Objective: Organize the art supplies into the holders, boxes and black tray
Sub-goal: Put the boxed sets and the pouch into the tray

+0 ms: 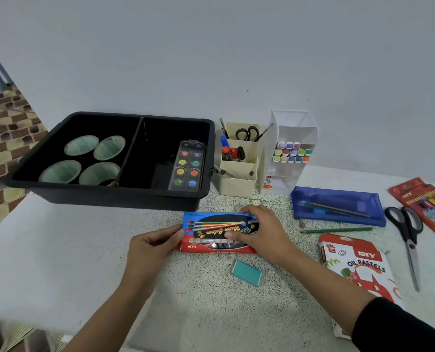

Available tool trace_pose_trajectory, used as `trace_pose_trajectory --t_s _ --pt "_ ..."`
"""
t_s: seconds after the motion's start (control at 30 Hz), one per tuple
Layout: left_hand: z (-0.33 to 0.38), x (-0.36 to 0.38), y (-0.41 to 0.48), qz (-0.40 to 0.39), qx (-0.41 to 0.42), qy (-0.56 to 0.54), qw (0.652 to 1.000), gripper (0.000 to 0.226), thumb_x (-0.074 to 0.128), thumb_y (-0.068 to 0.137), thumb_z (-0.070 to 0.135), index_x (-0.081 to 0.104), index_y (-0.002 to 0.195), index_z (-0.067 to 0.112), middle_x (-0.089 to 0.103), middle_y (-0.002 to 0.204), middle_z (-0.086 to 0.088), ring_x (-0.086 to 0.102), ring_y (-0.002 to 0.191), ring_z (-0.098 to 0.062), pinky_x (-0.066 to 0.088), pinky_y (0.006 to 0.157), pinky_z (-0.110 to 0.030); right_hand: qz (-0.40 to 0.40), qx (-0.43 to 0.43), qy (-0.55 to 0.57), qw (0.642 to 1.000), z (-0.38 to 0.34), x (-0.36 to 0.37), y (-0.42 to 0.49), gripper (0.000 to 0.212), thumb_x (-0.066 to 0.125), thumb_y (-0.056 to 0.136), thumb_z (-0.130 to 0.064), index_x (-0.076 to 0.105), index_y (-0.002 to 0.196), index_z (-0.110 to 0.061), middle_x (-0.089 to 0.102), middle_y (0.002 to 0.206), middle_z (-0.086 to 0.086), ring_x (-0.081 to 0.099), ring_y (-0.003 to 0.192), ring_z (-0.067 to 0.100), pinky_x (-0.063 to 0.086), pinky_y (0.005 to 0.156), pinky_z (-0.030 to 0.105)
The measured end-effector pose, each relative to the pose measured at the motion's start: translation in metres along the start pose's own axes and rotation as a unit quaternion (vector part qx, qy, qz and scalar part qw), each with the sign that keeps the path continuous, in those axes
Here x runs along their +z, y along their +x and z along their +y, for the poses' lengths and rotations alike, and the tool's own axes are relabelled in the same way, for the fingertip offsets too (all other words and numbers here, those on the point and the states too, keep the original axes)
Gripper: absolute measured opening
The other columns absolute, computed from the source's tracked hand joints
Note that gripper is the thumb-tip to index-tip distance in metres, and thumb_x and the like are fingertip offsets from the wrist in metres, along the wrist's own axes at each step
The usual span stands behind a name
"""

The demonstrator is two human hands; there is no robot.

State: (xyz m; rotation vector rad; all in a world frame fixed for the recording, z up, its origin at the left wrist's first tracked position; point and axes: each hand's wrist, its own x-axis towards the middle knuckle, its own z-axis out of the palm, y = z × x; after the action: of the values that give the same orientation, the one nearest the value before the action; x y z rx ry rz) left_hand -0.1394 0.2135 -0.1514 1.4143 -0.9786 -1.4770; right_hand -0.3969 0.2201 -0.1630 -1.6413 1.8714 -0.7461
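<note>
Obs: your left hand [151, 243] pinches the left end of the water colour box [217, 231] between thumb and fingers. Your right hand [259, 232] grips its right half, fingers curled over the far edge, thumb on the printed face. Box sits lengthwise over the table [211, 313], just in front of the black tray [109, 196]; cannot tell whether it rests on the surface or is slightly lifted.

Tray, left side: four round cups [81, 146]. Right side: paint palette [188, 166] against the right wall.

Right of tray: beige holder [236, 184] with small scissors [248, 133] and pens [233, 152], then clear holder [292, 128] with markers [291, 152].

Teal eraser [247, 273] lies near the box, on your side. Further right: blue pencil case [338, 204], green pencil [338, 230], oil pastels box [358, 260], large scissors [407, 232], coloured pencil pack [425, 199]
</note>
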Motion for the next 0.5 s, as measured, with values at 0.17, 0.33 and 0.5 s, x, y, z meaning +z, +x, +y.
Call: trace_pose_trajectory --t_s 0.17,0.33,0.5 --pt "-0.001 -0.013 0.008 -0.040 -0.035 0.009 0.999 0.034 0.077 0.070 0.020 0.080 0.104 0.021 0.078 0.102 -0.001 0.070 0.105 -0.020 0.058 0.090 -0.049 -0.015 0.005 0.004 1.000 -0.001 -0.003 0.002 0.055 0.081 0.066 -0.063 0.055 0.108 -0.038 0.053 0.107 -0.012 0.049 0.107 0.012 0.047 0.093 0.033" --pt "0.004 -0.017 0.016 -0.072 -0.101 -0.070 0.990 0.034 0.075 0.070 0.010 0.077 0.104 0.009 0.076 0.106 -0.014 0.072 0.103 -0.026 0.060 0.089 -0.043 -0.026 0.004 0.016 1.000 -0.002 -0.004 0.003 0.050 0.082 0.067 -0.060 0.055 0.104 -0.040 0.053 0.106 -0.015 0.049 0.106 0.010 0.048 0.090 0.032" --pt "0.007 -0.012 0.014 -0.070 -0.077 -0.059 0.993 0.036 0.074 0.069 0.012 0.073 0.104 0.007 0.077 0.095 -0.010 0.075 0.092 -0.020 0.062 0.083 -0.039 -0.045 -0.002 0.007 0.999 0.001 -0.005 0.006 0.053 0.080 0.069 -0.062 0.053 0.108 -0.039 0.052 0.109 -0.016 0.048 0.109 0.009 0.047 0.090 0.029"
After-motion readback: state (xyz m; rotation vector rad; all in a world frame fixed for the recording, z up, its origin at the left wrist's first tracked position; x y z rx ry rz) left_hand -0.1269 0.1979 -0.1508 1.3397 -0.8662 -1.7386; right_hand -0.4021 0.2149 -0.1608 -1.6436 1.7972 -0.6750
